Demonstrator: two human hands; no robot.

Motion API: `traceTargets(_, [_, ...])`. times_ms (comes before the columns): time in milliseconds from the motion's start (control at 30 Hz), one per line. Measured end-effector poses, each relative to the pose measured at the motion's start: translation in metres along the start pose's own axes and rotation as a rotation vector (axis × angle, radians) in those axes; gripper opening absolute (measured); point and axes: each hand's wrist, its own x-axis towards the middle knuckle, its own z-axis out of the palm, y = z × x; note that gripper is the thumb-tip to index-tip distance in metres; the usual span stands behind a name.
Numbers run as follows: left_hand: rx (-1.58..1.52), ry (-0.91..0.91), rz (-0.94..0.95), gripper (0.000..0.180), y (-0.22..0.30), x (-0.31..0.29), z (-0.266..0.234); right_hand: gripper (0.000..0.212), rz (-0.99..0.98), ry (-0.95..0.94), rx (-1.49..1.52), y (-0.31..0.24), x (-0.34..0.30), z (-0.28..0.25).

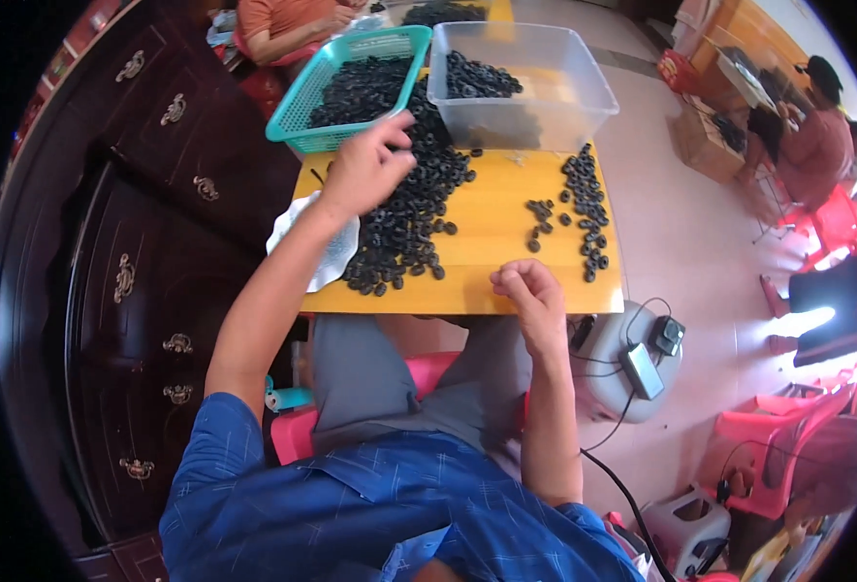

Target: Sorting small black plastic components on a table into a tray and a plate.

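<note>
A heap of small black ring-shaped pieces (395, 233) covers the left half of the yellow table (487, 242). Over the heap's left side, close to the green basket, hovers my left hand (365, 173), its fingers bent and apart with nothing visible between them. My right hand (537, 301) is at the table's front edge, thumb and fingers pinched together; whatever they hold, if anything, is too small to make out. Beyond it lie a little cluster of black rings (540, 218) and a longer strip of black rings (588, 209) along the right edge.
A green basket (293, 107) and a clear plastic bin (569, 107), both holding black pieces, stand at the table's far side. A white wavy-rimmed dish (332, 257) sits at the left. Dark drawers (167, 194) flank the left; a grey stool (603, 378) carries cabled devices. Other people sit nearby.
</note>
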Motion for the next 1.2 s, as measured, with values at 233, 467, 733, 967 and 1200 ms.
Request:
traceTargets(233, [0.105, -0.268, 0.190, 0.027, 0.015, -0.017, 0.108, 0.012, -0.020, 0.033, -0.045, 0.000, -0.003, -0.004])
traceTargets(467, [0.347, -0.225, 0.207, 0.040, 0.004, 0.037, 0.160, 0.012, 0.009, 0.068, -0.280, -0.010, -0.006, -0.001])
traceTargets(733, [0.517, -0.392, 0.205, 0.042, 0.025, 0.084, 0.204, 0.016, -0.008, 0.123, -0.348, -0.003, -0.006, -0.002])
traceTargets(967, [0.565, -0.393, 0.288, 0.042, 0.023, 0.101, 0.232, 0.017, 0.010, 0.098, -0.324, -0.007, -0.006, -0.001])
traceTargets(1200, [0.626, -0.346, 0.376, 0.018, 0.008, 0.106, 0.233, 0.018, 0.005, 0.093, -0.337, -0.009, -0.005, 0.000])
